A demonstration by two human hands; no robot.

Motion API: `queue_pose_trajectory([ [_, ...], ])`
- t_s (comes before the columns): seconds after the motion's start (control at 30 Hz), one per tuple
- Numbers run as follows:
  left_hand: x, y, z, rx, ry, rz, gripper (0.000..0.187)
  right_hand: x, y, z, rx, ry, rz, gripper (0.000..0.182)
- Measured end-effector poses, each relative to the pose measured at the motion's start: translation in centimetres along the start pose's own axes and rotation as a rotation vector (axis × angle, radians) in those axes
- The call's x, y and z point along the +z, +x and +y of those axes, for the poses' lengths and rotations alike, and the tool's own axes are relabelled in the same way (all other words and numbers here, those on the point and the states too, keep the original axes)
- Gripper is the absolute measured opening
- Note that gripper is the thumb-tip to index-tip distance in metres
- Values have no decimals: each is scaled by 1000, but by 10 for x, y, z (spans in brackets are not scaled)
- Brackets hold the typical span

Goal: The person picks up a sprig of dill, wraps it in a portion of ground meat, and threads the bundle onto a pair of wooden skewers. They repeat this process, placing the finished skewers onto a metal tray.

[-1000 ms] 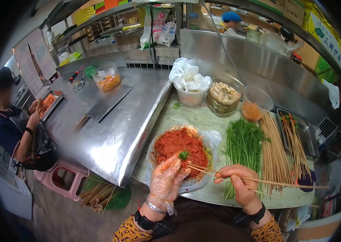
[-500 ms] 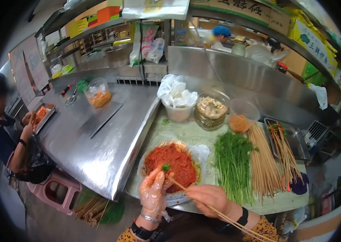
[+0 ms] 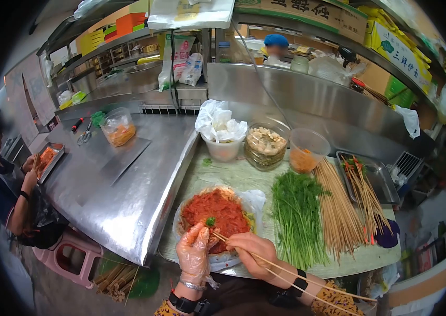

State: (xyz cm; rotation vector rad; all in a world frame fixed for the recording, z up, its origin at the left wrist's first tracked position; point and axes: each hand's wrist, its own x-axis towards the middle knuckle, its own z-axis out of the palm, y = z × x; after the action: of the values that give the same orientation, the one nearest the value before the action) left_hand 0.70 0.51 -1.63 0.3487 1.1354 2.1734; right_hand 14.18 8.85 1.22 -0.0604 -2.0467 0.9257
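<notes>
My left hand (image 3: 195, 252), in a clear plastic glove smeared red, pinches a small piece with a green bit (image 3: 210, 221) at its top, over the front of a bowl of red chopped mixture (image 3: 215, 208). My bare right hand (image 3: 253, 254) is closed on thin wooden skewers (image 3: 307, 290), whose tips meet the fingers of my left hand. Right of the bowl lie a bunch of green herbs (image 3: 299, 221) and a pile of bare skewers (image 3: 339, 210). Several filled skewers (image 3: 365, 195) rest on a metal tray (image 3: 386, 184).
Behind the bowl stand a bag-lined tub (image 3: 224, 147), a glass jar (image 3: 265, 146) and a plastic tub of orange pieces (image 3: 303, 158). A steel table (image 3: 123, 210) is at left, with a seated person (image 3: 12, 189) beyond it. Another person in a blue cap (image 3: 275, 45) is behind the shelf.
The view has shifted slightly, so most things appear further left. The skewers in my right hand now show spread apart at their rear ends. Both hands keep their hold.
</notes>
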Motion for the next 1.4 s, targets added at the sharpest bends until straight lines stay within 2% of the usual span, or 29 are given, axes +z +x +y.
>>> queue_pose_trajectory([
  [0.23, -15, 8, -22, 60, 117, -6, 22, 13, -1, 10, 78, 55, 47, 17],
  [0.33, 5, 1, 7, 48, 54, 40, 23, -7, 3, -1, 88, -52, 36, 18],
  [0.37, 4, 8, 15, 125, 93, 74, 23, -20, -3, -1, 99, -71, 57, 18],
  [0.43, 0, 22, 31, 174, 36, 25, 22, -54, -25, -3, 590, 639, 36, 18],
  [0.47, 0, 25, 34, 158, 53, 10, 29, -68, -32, -5, 594, 602, 99, 18],
  [0.53, 13, 16, 41, 135, 130, -69, 50, -95, -42, -7, 723, 736, 358, 17],
  [0.6, 8, 18, 35, 245, 211, -123, 53, -133, -55, -2, 632, 586, 569, 18],
  [0.7, 13, 12, 37, 266, 305, -138, 53, -212, -73, 37, 476, 491, 880, 24],
  [0.77, 13, 9, 37, 243, 319, -119, 52, -261, -72, 63, 434, 495, 1000, 31],
  [0.9, 7, 10, 32, 226, 341, -103, 50, -334, -98, 156, 550, 498, 1225, 37],
  [0.93, 5, 9, 33, 222, 333, -106, 49, -337, -100, 165, 618, 483, 1313, 37],
  [1.0, 6, 4, 36, 238, 332, -85, 48, -339, -106, 174, 653, 606, 1350, 37],
  [1.07, 8, 3, 39, 238, 334, -35, 48, -314, -93, 151, 703, 656, 1318, 31],
  [1.13, 7, 3, 38, 217, 365, -29, 45, -276, -80, 122, 832, 457, 781, 21],
  [1.17, 6, 3, 34, 214, 365, -71, 45, -252, -68, 103, 877, 351, 656, 13],
  [1.23, 10, 1, 32, 208, 347, -106, 42, -218, -54, 85, 928, 58, 252, 16],
  [1.27, 10, 0, 30, 204, 345, -109, 42, -202, -46, 76, 1006, -38, 134, 15],
  [1.3, 10, -1, 28, 211, 355, -136, 40, -190, -48, 85, 941, -192, 58, 16],
  [1.33, 10, -2, 27, 220, 367, -160, 38, -179, -47, 89, 779, -502, -23, 19],
  [1.4, 10, -6, 26, 228, 340, -151, 35, -166, -51, 109, 766, -705, -148, 18],
])
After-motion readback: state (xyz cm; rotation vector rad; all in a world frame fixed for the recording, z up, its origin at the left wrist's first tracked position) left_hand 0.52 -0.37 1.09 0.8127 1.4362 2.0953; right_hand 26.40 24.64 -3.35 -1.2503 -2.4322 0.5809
